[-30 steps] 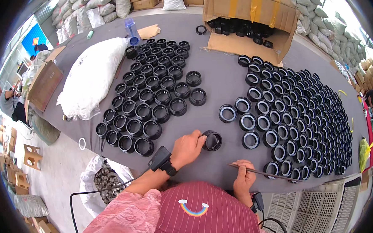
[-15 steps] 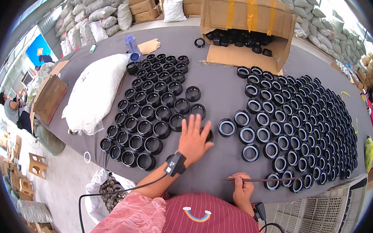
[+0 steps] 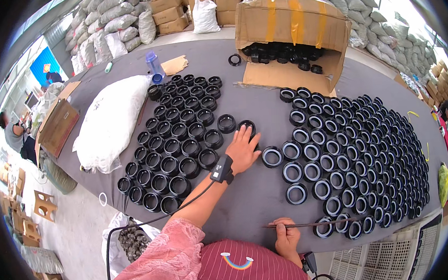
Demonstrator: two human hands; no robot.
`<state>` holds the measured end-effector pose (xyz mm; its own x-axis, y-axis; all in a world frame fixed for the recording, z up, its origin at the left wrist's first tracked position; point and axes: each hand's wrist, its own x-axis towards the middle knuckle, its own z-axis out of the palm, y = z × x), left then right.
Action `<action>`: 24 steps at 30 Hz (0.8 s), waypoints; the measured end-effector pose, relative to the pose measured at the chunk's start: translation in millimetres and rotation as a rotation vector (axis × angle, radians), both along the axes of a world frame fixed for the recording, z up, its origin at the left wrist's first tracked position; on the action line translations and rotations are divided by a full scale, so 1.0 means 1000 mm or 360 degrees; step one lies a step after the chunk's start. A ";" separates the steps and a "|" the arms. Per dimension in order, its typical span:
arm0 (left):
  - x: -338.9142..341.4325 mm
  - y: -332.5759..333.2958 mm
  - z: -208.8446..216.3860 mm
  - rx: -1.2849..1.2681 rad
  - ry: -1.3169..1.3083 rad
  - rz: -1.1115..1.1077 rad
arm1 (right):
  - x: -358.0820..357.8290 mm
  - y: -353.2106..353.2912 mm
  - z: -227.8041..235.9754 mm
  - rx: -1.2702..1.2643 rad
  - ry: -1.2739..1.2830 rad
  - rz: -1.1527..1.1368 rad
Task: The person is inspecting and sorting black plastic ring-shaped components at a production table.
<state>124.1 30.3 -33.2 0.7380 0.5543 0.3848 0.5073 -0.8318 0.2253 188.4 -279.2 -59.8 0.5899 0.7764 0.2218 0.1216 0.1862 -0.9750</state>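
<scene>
My left hand [image 3: 243, 153] reaches forward over the grey tabletop, fingers stretched out, fingertips on a black ring [image 3: 246, 124] partly hidden beneath them. To its left stand rows of black rings [image 3: 189, 167], their dark insides facing up. Low on the right, my right hand [image 3: 287, 238] is closed round a thin dark stick [image 3: 309, 224], which points right across the nearest rings. That right-hand group of black rings with pale inner rims [image 3: 292, 172] is large and closely packed.
A tipped cardboard box [image 3: 291, 22] holding more black rings lies open at the back. A white sack [image 3: 112, 123] and a blue-capped bottle [image 3: 154, 64] are on the left. Plastic crates [image 3: 387, 255] stand beside the table's front right. Another person [image 3: 16, 135] is far left.
My left hand has moved forward and slightly right, its fingertips now on a ring. My right hand still holds the stick. The whole view has shifted slightly.
</scene>
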 end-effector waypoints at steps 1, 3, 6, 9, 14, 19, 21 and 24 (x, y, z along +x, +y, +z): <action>0.000 0.002 0.004 0.0012 0.0096 0.0002 | 0.001 -0.001 -0.002 0.0017 -0.0048 0.0045; -0.002 0.005 0.011 0.0052 0.0232 0.0039 | 0.002 -0.003 -0.005 0.0031 -0.0094 0.0083; -0.011 0.015 0.002 0.0272 0.0233 0.0143 | 0.001 -0.002 -0.003 0.0008 0.0009 0.0087; -0.013 0.017 -0.009 0.0354 0.0164 0.0141 | 0.003 -0.002 -0.006 0.0025 -0.0078 0.0095; -0.004 0.005 0.000 0.0392 0.0247 0.0357 | 0.004 -0.001 -0.003 -0.0009 -0.0105 0.0117; 0.006 -0.015 0.013 0.0071 -0.0387 -0.0133 | 0.003 -0.002 -0.007 0.0006 -0.0099 0.0099; 0.015 -0.032 0.010 -0.0189 -0.0381 -0.0238 | 0.003 -0.003 -0.008 -0.0007 -0.0117 0.0106; 0.016 -0.043 0.008 -0.0547 -0.0295 -0.0381 | 0.001 -0.005 -0.010 -0.0033 -0.0134 0.0113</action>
<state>140.3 -12.9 -24.7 0.7970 0.4952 0.3459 0.2352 -0.7818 0.5775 189.6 -283.7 -70.0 0.5131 0.8206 0.2516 0.1905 0.1770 -0.9656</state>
